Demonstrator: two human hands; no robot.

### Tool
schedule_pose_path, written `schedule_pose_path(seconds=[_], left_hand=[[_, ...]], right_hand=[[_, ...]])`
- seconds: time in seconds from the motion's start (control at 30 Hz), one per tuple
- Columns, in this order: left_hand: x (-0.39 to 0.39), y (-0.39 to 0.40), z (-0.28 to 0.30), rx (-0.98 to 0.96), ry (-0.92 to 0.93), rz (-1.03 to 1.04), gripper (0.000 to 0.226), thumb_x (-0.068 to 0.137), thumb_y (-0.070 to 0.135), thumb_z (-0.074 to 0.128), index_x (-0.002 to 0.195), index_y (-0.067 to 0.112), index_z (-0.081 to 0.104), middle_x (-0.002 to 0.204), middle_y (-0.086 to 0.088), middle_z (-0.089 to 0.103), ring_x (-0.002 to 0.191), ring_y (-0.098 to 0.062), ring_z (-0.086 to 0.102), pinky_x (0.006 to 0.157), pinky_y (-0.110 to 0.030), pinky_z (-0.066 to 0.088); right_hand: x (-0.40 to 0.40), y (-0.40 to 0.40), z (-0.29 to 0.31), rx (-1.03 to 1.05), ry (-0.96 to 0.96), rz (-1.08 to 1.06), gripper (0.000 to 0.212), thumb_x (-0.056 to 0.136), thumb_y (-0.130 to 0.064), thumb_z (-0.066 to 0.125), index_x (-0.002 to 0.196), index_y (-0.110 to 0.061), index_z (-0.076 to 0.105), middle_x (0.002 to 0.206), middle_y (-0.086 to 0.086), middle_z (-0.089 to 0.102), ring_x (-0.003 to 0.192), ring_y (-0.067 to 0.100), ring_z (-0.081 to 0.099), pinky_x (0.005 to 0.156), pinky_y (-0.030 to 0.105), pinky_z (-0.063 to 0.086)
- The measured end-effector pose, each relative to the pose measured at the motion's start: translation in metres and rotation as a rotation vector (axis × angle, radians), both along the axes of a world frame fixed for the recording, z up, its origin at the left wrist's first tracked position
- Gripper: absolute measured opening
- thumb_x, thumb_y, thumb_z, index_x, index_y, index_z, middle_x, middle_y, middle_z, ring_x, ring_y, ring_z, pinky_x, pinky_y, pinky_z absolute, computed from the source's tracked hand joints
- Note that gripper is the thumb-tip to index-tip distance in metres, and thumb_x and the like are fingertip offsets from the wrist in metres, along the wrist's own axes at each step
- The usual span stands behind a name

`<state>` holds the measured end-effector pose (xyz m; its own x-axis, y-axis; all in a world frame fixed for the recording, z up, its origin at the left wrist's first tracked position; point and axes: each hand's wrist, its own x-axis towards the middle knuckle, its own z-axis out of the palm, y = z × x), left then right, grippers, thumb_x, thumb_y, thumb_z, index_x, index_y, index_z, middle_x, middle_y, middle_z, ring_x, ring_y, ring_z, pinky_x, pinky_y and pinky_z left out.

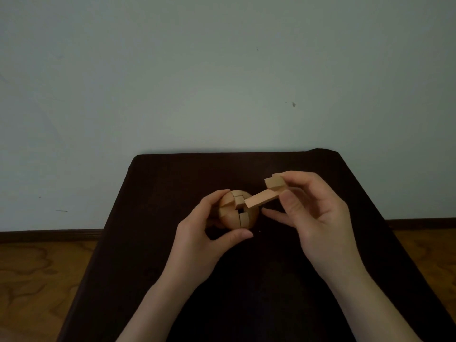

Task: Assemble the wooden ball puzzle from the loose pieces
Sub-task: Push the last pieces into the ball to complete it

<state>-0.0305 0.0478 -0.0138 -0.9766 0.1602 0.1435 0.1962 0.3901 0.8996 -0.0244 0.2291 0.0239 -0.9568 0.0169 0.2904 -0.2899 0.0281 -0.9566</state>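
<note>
A partly built wooden ball of light interlocking pieces sits in my left hand, thumb below it and fingers curled over its left side. A square gap shows at the ball's upper middle. My right hand pinches a long wooden piece between thumb and fingers; the piece has a notched block at its upper right end. Its flat lower end touches the ball at the gap. Both hands hover just above the dark table.
The dark table stands against a pale wall. A dark skirting board and wooden floor show on both sides. No other loose pieces are visible on the tabletop.
</note>
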Motion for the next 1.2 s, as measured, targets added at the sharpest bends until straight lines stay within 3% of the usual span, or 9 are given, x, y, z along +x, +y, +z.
schedule_pose_path(seconds=[0.13,0.27,0.7,0.93,1.2], left_hand=[[0.0006,0.0011,-0.0007,-0.021,0.03,0.027,0.069,0.056,0.058,0.068,0.119,0.051,0.043,0.114,0.023,0.06,0.104,0.009,0.058,0.088,-0.01,0.048],[0.0005,0.0008,-0.0019,-0.042,0.055,0.047,0.069,0.056,0.059,0.068,0.12,0.049,0.043,0.116,0.02,0.059,0.107,0.006,0.058,0.089,-0.013,0.05],[0.0009,0.0012,-0.0017,-0.104,0.072,0.06,0.066,0.058,0.058,0.069,0.117,0.048,0.042,0.116,0.021,0.055,0.107,0.008,0.055,0.087,-0.003,0.043],[0.0009,0.002,-0.0031,-0.087,0.077,0.062,0.069,0.056,0.063,0.068,0.118,0.041,0.048,0.114,0.017,0.06,0.103,0.003,0.06,0.085,-0.014,0.051],[0.0028,0.0031,-0.0008,-0.057,0.079,0.079,0.061,0.055,0.063,0.07,0.11,0.046,0.049,0.108,0.017,0.063,0.099,0.005,0.062,0.082,-0.012,0.051]], right_hand=[[-0.001,0.0013,-0.0016,0.316,0.276,-0.041,0.023,0.093,-0.008,0.058,0.112,-0.02,0.064,0.11,-0.005,0.062,0.106,0.016,0.064,0.081,0.02,0.055],[-0.0015,0.0012,-0.0003,0.444,0.374,-0.051,0.027,0.09,-0.001,0.058,0.113,-0.015,0.064,0.11,-0.001,0.06,0.104,0.012,0.061,0.08,0.012,0.049],[-0.0041,0.0017,-0.0052,0.448,0.387,-0.049,0.023,0.092,-0.004,0.06,0.113,-0.013,0.065,0.107,0.002,0.06,0.101,0.01,0.061,0.077,0.012,0.05],[-0.005,-0.0005,-0.0057,0.443,0.431,-0.071,0.023,0.09,-0.007,0.059,0.111,-0.01,0.067,0.107,0.002,0.063,0.103,0.007,0.061,0.083,0.013,0.048],[-0.0067,-0.0024,-0.0078,0.411,0.486,-0.103,0.023,0.09,-0.005,0.06,0.111,-0.008,0.068,0.107,0.002,0.064,0.102,0.01,0.062,0.084,0.019,0.051]])
